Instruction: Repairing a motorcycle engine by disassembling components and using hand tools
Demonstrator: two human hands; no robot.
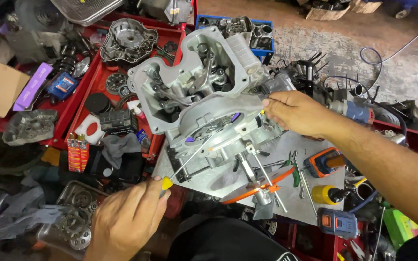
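Note:
A silver motorcycle engine (204, 82) stands on a grey metal work plate (296, 145), its cylinder head open at the top. My left hand (126, 217) grips a screwdriver (189, 157) with a yellow handle; its thin shaft reaches up to the round opening in the engine's side cover. My right hand (296, 113) rests on the right edge of that side cover, fingers pinched at the rim. An orange ring (257, 188) hangs around shafts sticking out below the engine.
Red trays (73, 104) at the left hold engine covers, gears and small boxes. A blue crate (262, 46) with parts sits behind. Cordless tools (337, 222) and a green-handled tool lie at the right. A metal tray of gears (76, 217) sits near my left hand.

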